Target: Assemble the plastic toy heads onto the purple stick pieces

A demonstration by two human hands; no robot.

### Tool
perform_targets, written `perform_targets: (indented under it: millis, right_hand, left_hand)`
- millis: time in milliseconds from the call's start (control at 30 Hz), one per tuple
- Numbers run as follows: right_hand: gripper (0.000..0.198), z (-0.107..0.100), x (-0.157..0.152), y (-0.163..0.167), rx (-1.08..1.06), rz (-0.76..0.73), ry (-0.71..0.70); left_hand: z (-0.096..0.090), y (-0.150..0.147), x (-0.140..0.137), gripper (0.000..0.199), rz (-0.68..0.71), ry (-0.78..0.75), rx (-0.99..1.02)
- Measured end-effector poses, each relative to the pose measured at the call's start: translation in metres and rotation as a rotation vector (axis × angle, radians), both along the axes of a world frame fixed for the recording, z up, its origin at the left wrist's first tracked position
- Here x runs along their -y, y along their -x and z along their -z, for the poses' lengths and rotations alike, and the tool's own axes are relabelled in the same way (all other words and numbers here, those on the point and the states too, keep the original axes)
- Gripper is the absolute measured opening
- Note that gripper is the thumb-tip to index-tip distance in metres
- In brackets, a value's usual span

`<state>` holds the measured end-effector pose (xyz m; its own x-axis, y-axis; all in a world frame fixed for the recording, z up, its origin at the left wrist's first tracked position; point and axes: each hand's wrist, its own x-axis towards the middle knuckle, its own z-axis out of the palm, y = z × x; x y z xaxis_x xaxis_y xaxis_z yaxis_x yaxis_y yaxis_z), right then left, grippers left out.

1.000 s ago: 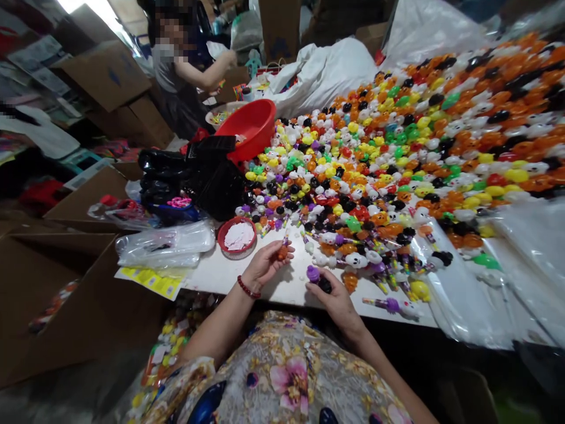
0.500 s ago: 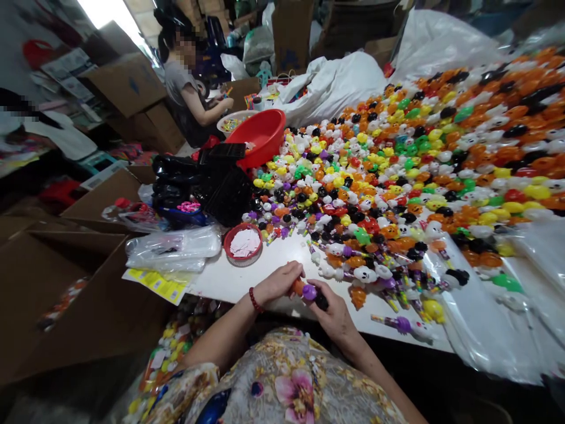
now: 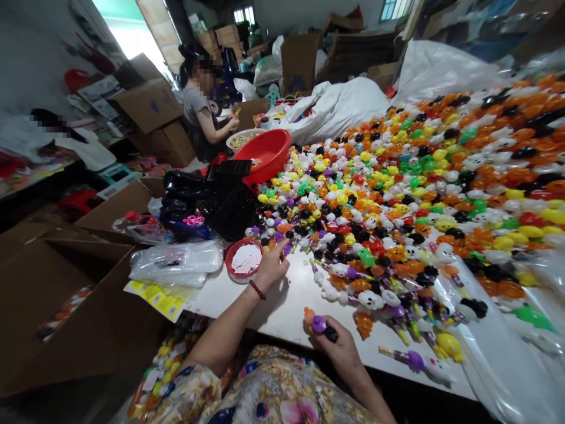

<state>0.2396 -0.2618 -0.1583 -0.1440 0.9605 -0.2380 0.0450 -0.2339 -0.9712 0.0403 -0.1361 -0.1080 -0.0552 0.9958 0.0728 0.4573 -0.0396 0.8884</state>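
My right hand [image 3: 339, 347] rests at the near table edge, closed around a few small toy heads [image 3: 319, 324]: an orange one, a purple one and a black one. My left hand [image 3: 272, 266] stretches forward over the white table [image 3: 291, 300], fingers spread and holding nothing, its fingertips at the near fringe of a huge pile of small coloured toy heads [image 3: 397, 176]. A little red basket [image 3: 243, 259] with white scraps sits just left of that hand.
A red basin [image 3: 265, 154] and black trays [image 3: 220, 194] stand behind the basket. Clear plastic bags [image 3: 176, 262] lie at the table's left end, open cardboard boxes [image 3: 66, 282] beside it. Another person [image 3: 200, 112] works at the far left. White sacks [image 3: 335, 106] lie behind the pile.
My left hand passed an orange piece to the right hand, let go, and reached forward to the pile. The right hand stayed near the table edge, now holding more pieces.
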Motion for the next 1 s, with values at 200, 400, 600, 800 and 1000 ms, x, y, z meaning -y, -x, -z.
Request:
perform_targets:
  millis: [200, 400, 600, 800, 1000]
  right_hand:
    - [0.045, 0.000, 0.001, -0.004, 0.090, -0.086, -0.121]
    - [0.050, 0.008, 0.004, -0.002, 0.017, -0.047, -0.016]
    - [0.060, 0.014, 0.007, 0.005, -0.063, 0.211, 0.034]
    - [0.057, 0.013, 0.000, 0.001, -0.083, 0.112, 0.060]
    - [0.059, -0.004, -0.004, -0.005, -0.081, 0.150, 0.098]
  left_hand:
    - [-0.018, 0.001, -0.069, 0.030, -0.062, -0.153, -0.012]
    - [-0.044, 0.000, -0.166, 0.024, -0.249, -0.114, -0.173]
    - [-0.050, -0.004, -0.205, 0.028, -0.209, -0.176, -0.186]
    - [-0.046, -0.008, -0.194, 0.013, -0.237, -0.230, -0.140]
    - [-0.024, -0.002, -0.094, 0.025, 0.156, 0.036, 0.392]
